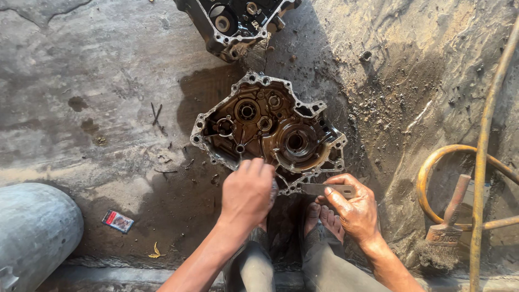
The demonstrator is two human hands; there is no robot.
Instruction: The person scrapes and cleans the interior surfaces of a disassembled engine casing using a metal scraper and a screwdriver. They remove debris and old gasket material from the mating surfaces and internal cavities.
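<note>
A wet, grimy concrete floor (97, 81) is seen from above, and everything lies on it. At the lower left corner a large grey rounded cylinder (32, 232) is cut off by the frame. In the middle an oily engine crankcase half (267, 132) lies open side up, its bearing seats and gasket rim exposed; a second casing (235, 21), darker, lies just beyond it at the top edge, apart from the first. Yellow hose (481, 162) is looped along the right side, and a worn paintbrush (446, 230) rests by the loop.

The left hand (247, 193) is laid on the near rim of the crankcase half, fingers curled downward in a clench; whether anything is held under them cannot be told. The right hand (354, 208) is closed on a flat metal scraper (327, 190), whose blade points left toward the casing's near edge. A bare foot (323, 219) is planted just below, between the two forearms. A small red packet (117, 220) lies near the cylinder.
</note>
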